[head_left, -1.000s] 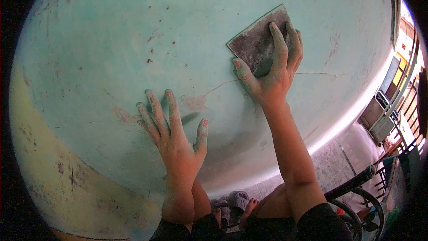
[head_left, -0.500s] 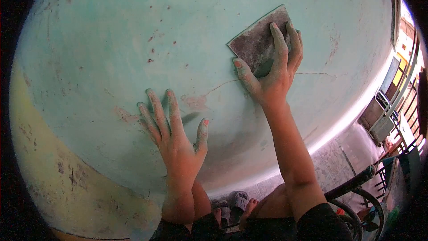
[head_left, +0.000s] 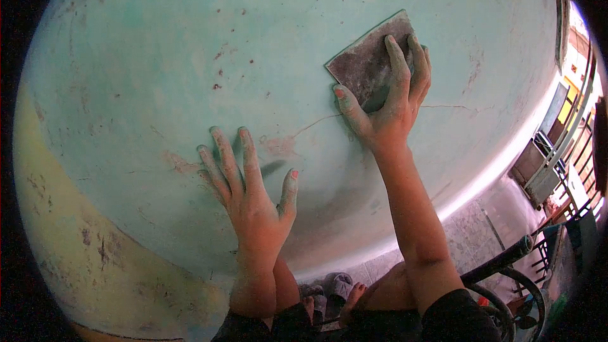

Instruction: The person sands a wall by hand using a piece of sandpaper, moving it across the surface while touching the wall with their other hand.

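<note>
A dark, worn sheet of sandpaper [head_left: 364,63] lies flat on the pale green wall [head_left: 158,38]. Pressing it there is my right hand [head_left: 392,107], with its fingers over the sheet and the thumb along its lower edge. Lower and to the left, my left hand [head_left: 250,190] rests on the wall with its fingers spread, holding nothing. Pale dust coats the fingers of both hands. Between the hands a thin crack [head_left: 316,120] runs from a rough, reddish patch [head_left: 278,145] toward the sandpaper and shows again to its right.
A yellowish, stained wall section [head_left: 82,253] curves along the lower left. Below are my feet, grey slippers [head_left: 339,284] and a tiled floor [head_left: 472,234]. Dark metal tubing [head_left: 500,263] stands close at the lower right, with railings and a bright opening beyond.
</note>
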